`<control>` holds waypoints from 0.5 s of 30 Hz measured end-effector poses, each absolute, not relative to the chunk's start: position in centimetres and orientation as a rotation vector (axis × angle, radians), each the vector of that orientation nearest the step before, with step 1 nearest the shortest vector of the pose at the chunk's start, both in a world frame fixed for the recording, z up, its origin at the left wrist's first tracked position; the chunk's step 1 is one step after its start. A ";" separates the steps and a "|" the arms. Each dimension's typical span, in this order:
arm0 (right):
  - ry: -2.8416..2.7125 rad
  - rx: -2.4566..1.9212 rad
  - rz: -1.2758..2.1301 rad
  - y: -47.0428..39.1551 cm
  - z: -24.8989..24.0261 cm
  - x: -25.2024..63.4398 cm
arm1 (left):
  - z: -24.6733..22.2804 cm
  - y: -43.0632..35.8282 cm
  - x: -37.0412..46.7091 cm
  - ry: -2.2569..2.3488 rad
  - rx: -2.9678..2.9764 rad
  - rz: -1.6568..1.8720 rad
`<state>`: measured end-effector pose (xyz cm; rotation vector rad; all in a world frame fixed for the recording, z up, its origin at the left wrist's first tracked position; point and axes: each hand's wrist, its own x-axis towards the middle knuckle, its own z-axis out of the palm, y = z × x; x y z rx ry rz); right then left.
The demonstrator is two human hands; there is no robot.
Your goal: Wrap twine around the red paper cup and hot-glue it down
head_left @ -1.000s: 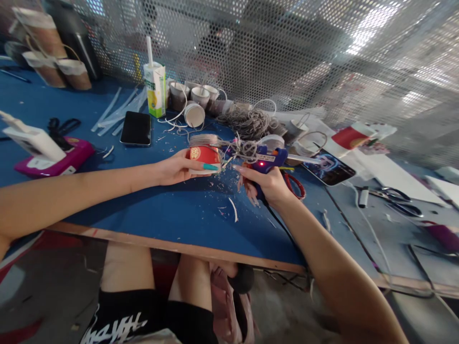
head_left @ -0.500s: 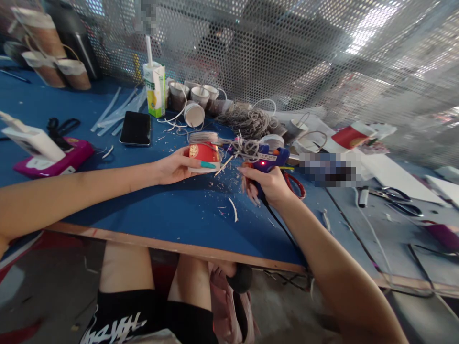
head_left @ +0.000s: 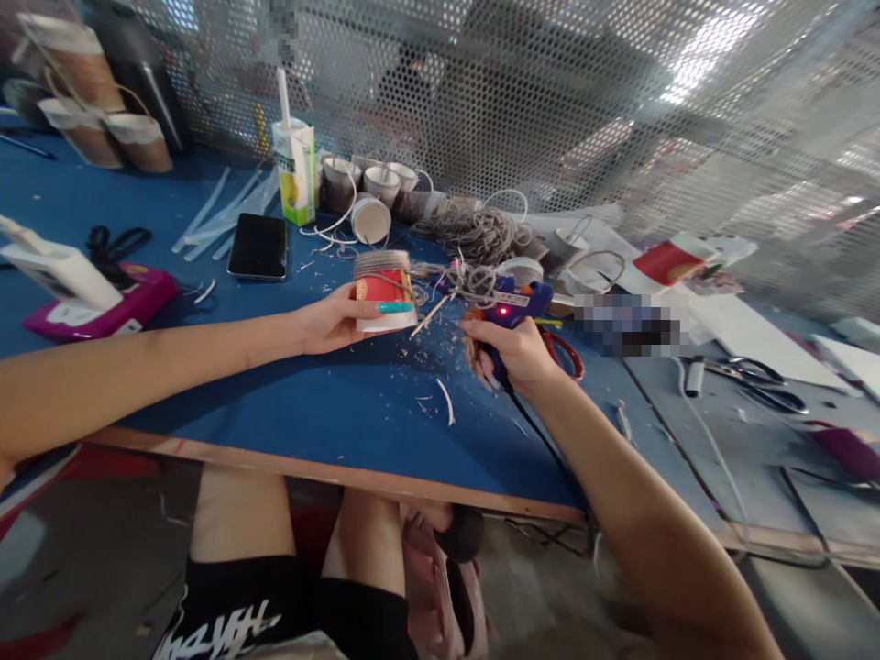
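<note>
Wrapped around a red and white paper cup (head_left: 381, 291), my left hand (head_left: 336, 319) holds it just above the blue table. Grey cord circles the cup's upper part, and a strand of cord runs from it to the right. My right hand (head_left: 512, 353) grips a blue glue gun (head_left: 512, 302) with a red light lit and a black cable hanging down. The gun's tip is partly hidden behind tangled cord. A thin stick (head_left: 433, 314) lies between the cup and the gun.
Behind are a cord pile (head_left: 478, 234), small cups (head_left: 371, 218), a drink carton (head_left: 295, 174) and a phone (head_left: 258, 246). A magenta power strip (head_left: 148, 298) is at left, brown cups (head_left: 141, 139) behind it. Scissors (head_left: 756, 374) and a marker (head_left: 695, 377) lie right. Scraps dot the blue table (head_left: 330, 412).
The cup in my left hand has moved slightly left and turned a little. My right hand and the glue gun have stayed almost in place.
</note>
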<state>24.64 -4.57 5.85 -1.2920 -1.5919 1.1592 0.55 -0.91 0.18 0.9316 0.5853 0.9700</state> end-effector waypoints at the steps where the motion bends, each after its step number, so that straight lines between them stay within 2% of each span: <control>1: -1.584 -1.294 1.161 -4.6 5.9 24.6 | 0.2 -0.9 0.6 0.589 0.939 0.975; 15: -1.581 -1.282 1.187 -4.9 5.8 24.6 | -0.1 -0.6 0.7 0.508 0.973 0.931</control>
